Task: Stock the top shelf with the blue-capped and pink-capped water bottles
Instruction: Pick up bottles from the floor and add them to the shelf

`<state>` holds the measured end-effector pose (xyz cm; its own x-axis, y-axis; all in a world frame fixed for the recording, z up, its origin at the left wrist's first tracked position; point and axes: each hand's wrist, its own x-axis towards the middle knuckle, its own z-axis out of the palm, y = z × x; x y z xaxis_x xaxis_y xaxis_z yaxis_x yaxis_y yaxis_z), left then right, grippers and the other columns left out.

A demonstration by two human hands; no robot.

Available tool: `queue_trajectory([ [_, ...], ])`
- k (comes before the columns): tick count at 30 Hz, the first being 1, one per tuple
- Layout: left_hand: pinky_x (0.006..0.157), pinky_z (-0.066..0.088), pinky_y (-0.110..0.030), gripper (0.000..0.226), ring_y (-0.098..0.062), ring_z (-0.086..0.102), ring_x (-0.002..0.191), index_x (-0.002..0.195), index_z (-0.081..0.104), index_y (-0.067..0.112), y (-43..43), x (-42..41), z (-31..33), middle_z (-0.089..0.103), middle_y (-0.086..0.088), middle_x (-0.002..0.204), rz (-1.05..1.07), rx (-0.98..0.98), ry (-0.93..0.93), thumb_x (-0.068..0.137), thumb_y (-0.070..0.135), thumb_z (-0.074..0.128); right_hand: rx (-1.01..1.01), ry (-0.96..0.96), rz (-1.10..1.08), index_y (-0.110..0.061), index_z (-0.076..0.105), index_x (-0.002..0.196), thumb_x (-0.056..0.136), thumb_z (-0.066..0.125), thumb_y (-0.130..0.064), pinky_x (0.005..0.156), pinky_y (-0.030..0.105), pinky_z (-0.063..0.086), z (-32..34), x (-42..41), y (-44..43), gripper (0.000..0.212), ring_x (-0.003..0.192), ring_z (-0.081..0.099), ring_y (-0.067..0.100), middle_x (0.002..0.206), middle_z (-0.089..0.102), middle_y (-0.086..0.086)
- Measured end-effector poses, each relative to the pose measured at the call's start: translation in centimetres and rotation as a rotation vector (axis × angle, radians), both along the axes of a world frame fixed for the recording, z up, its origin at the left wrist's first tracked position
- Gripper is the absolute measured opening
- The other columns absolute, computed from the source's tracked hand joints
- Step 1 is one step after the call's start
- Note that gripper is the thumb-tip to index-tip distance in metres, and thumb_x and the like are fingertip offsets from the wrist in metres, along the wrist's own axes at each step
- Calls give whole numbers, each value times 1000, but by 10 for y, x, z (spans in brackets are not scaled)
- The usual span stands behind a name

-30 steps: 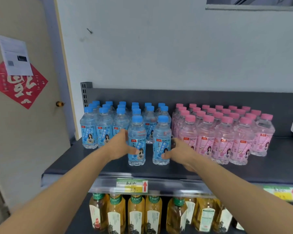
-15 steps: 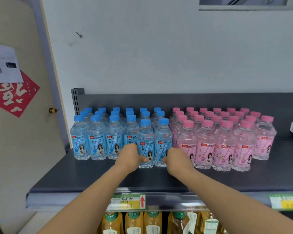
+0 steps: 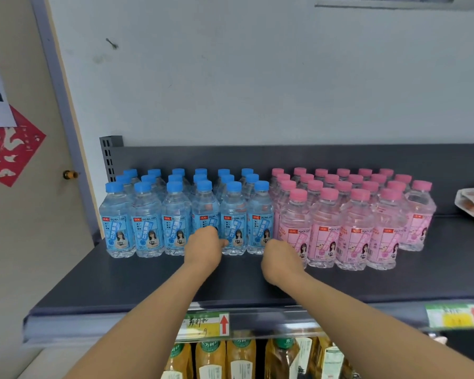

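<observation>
Bright, even, soft light; faint shadows, slightly soft focus (wide-angle bending at edges).

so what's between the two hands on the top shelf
Two blue-capped bottles stand upright side by side between the left hand and the right hand, in the front row on the shelf, as the head view shows.

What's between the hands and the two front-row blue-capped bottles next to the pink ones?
Nothing visible. The left hand is right at the fifth blue-capped bottle, the right hand at the sixth blue-capped bottle, beside the pink-capped bottles.
</observation>
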<state>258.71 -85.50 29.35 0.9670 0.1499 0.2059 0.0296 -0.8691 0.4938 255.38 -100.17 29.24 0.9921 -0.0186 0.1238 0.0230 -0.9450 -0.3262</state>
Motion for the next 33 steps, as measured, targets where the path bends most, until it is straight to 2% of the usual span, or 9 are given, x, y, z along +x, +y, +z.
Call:
queue_trajectory([
  [7,54,38,-29,42,-18,42,50,56,43,10,3,-2,3,44,-3,54,-21,-39,-11,89,30,61,49,52,10,2,55,113,90,48,-2,73,32,44,1,3,-1,25,105,59,33,118,59,19],
  [10,63,47,-34,27,-21,52,62,72,59,8,-1,-13,7,59,-8,68,-87,-61,-41,90,28,60,58,-23,39,1,56,108,91,48,-5,67,31,42,-1,-3,-1,20,98,60,33,111,61,18],
  [14,71,43,-28,20,-17,57,82,96,66,8,-14,-40,19,64,-3,90,-210,-94,-88,90,26,59,98,-115,106,-4,58,97,92,48,-13,65,31,40,-3,-16,-7,15,91,59,32,103,63,16],
  [19,75,43,-24,15,-14,58,88,99,65,13,-46,-88,26,65,0,94,-375,-45,-113,89,23,61,78,-223,175,-8,60,100,94,47,-22,68,32,41,-2,-70,-49,20,93,59,32,101,64,12],
  [23,66,42,-18,8,-11,56,80,95,64,19,-100,-139,17,61,6,83,-570,19,-100,87,21,63,24,-268,147,-9,60,109,95,47,-25,77,35,46,-7,-138,-108,25,98,57,29,106,61,9],
  [26,67,43,-20,14,-11,57,80,99,66,16,-157,-174,1,62,5,84,-718,56,-85,86,22,63,-30,-249,45,-9,60,97,93,48,-26,73,36,43,-21,-193,-166,21,96,57,32,101,60,11],
  [28,61,40,-17,15,-11,55,78,99,66,14,-204,-199,-13,61,4,84,-828,73,-42,86,21,64,-76,-204,-40,-8,58,91,92,49,-26,70,35,40,-33,-230,-209,20,96,58,33,100,61,13],
  [30,63,41,-20,16,-12,54,80,100,65,12,-254,-228,-30,60,2,86,-921,79,16,85,19,65,-83,-150,-126,-5,61,97,91,50,-24,73,35,42,-46,-268,-251,23,97,57,34,102,61,15],
  [33,66,42,-22,10,-14,56,79,91,66,11,-324,-279,-59,59,4,77,-1061,81,73,82,15,67,-93,-47,-242,-4,61,96,90,49,-20,69,34,40,-75,-325,-314,21,99,58,35,103,63,17],
])
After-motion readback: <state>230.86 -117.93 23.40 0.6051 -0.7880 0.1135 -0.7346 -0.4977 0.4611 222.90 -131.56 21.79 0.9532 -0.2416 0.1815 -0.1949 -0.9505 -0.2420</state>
